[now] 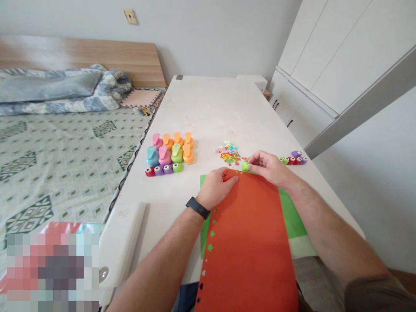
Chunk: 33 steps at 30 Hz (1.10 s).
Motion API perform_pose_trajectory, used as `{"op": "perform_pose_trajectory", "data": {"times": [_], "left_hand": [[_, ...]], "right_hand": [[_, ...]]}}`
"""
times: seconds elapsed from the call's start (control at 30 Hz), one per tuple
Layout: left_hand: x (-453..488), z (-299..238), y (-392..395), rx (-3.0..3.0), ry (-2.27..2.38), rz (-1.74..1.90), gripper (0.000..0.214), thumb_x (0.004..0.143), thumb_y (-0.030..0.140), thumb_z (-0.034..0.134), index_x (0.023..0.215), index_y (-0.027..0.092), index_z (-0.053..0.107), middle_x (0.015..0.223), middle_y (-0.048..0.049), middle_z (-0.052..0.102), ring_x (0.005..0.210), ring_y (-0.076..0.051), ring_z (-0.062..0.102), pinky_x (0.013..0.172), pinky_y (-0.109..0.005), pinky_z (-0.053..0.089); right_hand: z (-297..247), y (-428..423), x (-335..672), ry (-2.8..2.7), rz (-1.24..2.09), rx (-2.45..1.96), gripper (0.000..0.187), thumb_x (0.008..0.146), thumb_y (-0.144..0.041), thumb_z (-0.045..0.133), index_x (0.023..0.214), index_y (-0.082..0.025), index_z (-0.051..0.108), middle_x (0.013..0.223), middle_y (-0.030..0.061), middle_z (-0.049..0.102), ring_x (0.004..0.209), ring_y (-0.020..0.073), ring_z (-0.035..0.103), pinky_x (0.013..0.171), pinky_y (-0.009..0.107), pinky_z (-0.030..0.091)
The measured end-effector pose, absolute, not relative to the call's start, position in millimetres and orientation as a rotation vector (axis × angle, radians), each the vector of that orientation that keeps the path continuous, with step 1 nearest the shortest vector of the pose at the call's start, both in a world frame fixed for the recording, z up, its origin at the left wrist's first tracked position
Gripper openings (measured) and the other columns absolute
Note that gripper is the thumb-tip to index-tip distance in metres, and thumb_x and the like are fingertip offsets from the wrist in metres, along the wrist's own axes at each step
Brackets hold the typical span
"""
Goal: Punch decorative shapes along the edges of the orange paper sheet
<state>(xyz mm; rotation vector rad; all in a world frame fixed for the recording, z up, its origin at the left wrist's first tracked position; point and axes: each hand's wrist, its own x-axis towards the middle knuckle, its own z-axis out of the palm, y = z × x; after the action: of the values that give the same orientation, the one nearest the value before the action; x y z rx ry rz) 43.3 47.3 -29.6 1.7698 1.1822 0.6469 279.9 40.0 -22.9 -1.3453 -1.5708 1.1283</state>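
Note:
An orange-red paper sheet [250,234] with punched shapes along its left edge lies over a green sheet [290,216] on the white table [211,108]. My left hand [216,187], with a black wristband, rests closed on the sheet's far left corner. My right hand [269,167] pinches a small green craft punch [245,166] at the sheet's far edge.
A cluster of coloured craft punches [169,154] stands at the left of the table. A pile of punched confetti [229,154] lies beyond the sheet. Small punches [294,159] sit at the right. A bed [65,143] lies to the left, white cabinets to the right.

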Motion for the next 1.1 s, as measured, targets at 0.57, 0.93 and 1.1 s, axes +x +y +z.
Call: {"op": "perform_pose_trajectory", "data": {"times": [0.57,0.93,1.1], "left_hand": [[43.2,-30.3,46.6,1.810,1.177,0.664,0.029,0.090,0.045,0.060,0.087,0.018,0.069,0.074,-0.0007,0.069,0.063,-0.015,0.057,0.056,-0.025,0.039],[42.7,-26.7,46.8,1.757,1.180,0.688,0.031,0.089,0.046,0.062,0.092,0.016,0.071,0.079,-0.0024,0.072,0.067,-0.016,0.060,0.058,-0.025,0.042],[43.2,-24.3,45.6,1.768,1.162,0.704,0.031,0.090,0.046,0.061,0.092,0.017,0.071,0.079,-0.0024,0.072,0.068,-0.016,0.060,0.059,-0.025,0.043]], "right_hand": [[-25.3,37.3,281.0,-1.576,1.135,-1.346,0.032,0.081,-0.039,0.081,0.102,-0.022,0.063,0.101,0.0044,0.071,0.091,0.0196,0.068,0.090,0.039,0.055],[-25.9,36.9,282.2,-1.622,1.132,-1.385,0.039,0.077,-0.039,0.084,0.108,-0.022,0.067,0.104,0.0053,0.073,0.092,0.0202,0.068,0.086,0.037,0.056],[-24.8,36.4,279.3,-1.669,1.157,-1.384,0.048,0.075,-0.036,0.085,0.119,-0.022,0.071,0.119,0.0077,0.074,0.102,0.0219,0.068,0.096,0.041,0.053]]}}
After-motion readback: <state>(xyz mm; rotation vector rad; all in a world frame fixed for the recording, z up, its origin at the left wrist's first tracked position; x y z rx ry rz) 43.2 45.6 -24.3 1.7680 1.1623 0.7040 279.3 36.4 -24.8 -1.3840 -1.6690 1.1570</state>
